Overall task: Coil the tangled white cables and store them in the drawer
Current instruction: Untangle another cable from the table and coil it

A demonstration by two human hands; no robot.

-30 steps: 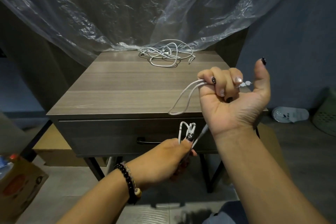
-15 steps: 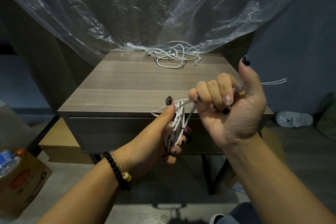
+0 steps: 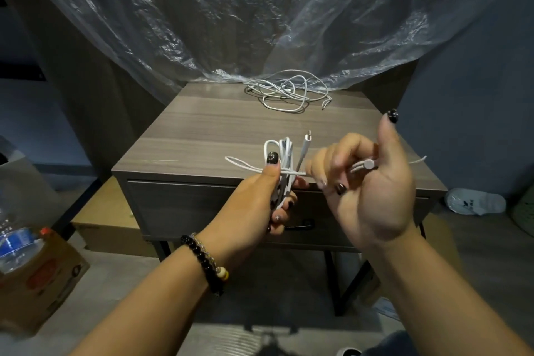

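My left hand (image 3: 260, 199) grips a folded bundle of white cable (image 3: 284, 159) upright in front of the nightstand, thumb pressed on its loops; a plug end sticks up beside it. My right hand (image 3: 372, 182) holds the same cable's free end (image 3: 368, 165) between curled fingers, thumb raised, and a strand runs across from it around the bundle. A second, tangled white cable (image 3: 289, 93) lies at the back of the nightstand top (image 3: 202, 130). The drawer (image 3: 187, 205) below is closed, its black handle (image 3: 300, 225) partly hidden by my left hand.
Clear plastic sheeting (image 3: 231, 23) hangs behind the nightstand and touches its back edge. A cardboard box with a water bottle (image 3: 31, 266) stands on the floor at left, another flat box (image 3: 104, 220) under the nightstand. A white slipper (image 3: 474, 204) lies at right.
My left hand rose from the drawer front and took hold of the folded bundle. My right hand has carried the free end sideways, drawing a strand across the bundle.
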